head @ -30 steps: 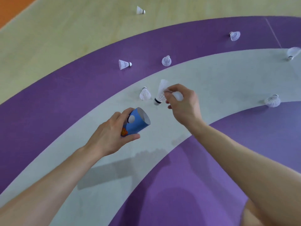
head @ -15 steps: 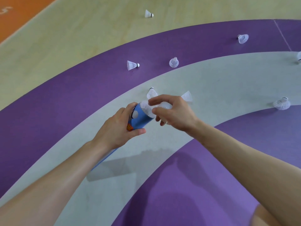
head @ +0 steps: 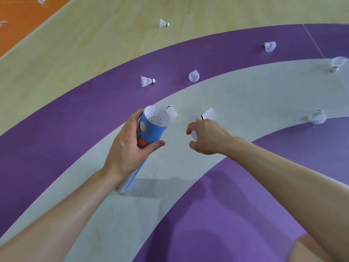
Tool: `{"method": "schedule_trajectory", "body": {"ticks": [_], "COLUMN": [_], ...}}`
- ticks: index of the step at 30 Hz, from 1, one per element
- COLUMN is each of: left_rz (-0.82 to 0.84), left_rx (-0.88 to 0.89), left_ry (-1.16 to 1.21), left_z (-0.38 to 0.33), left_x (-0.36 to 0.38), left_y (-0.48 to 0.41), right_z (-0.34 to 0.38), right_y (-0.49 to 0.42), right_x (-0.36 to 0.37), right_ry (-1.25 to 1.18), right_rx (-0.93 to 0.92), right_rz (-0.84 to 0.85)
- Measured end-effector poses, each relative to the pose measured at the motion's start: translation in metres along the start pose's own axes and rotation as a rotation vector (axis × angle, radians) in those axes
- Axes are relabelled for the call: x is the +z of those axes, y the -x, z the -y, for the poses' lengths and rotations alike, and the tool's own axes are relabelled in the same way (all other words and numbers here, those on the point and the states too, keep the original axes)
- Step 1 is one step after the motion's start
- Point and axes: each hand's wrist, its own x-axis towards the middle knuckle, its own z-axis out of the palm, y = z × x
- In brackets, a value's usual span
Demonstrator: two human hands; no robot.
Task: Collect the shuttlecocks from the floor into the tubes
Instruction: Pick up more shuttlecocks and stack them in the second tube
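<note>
Scanning the floor [head: 245,103] shows loose shuttlecocks [head: 194,76] still scattered beyond the tube [head: 153,133], which the left hand [head: 128,148] clasps near its mouth. The right hand [head: 207,137] has pulled back, fingers curled round what seems another shuttlecock [head: 194,135]. A seated shuttlecock [head: 157,115] now fills the tube's mouth, so that insertion looks done.

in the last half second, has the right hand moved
Yes, rightward. The right hand was just below the floor shuttlecock by the tube; now it sits clear to that shuttlecock's right.
</note>
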Motion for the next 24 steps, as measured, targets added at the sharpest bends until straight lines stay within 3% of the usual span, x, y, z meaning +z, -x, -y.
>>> {"method": "schedule_trajectory", "body": {"ticks": [6, 12, 18, 24], "left_rz": [-0.109, 0.017, -0.007, 0.18], "left_rx": [-0.01, -0.247, -0.181, -0.18], "left_ry": [0.138, 0.056, 0.012, -0.115], "left_z": [-0.025, -0.003, -0.024, -0.029], "left_x": [-0.002, 0.01, 0.01, 0.033], "left_y": [-0.005, -0.004, -0.013, -0.022], "right_z": [0.002, 0.001, -0.011, -0.057], "right_y": [-0.006, -0.002, 0.004, 0.004], "right_x": [-0.002, -0.002, -0.014, -0.008], "right_ry": [-0.022, -0.014, -0.014, -0.087], "right_rx": [-0.04, -0.065, -0.027, 0.046], "right_rz": [-0.009, 0.074, 0.057, 0.046]}}
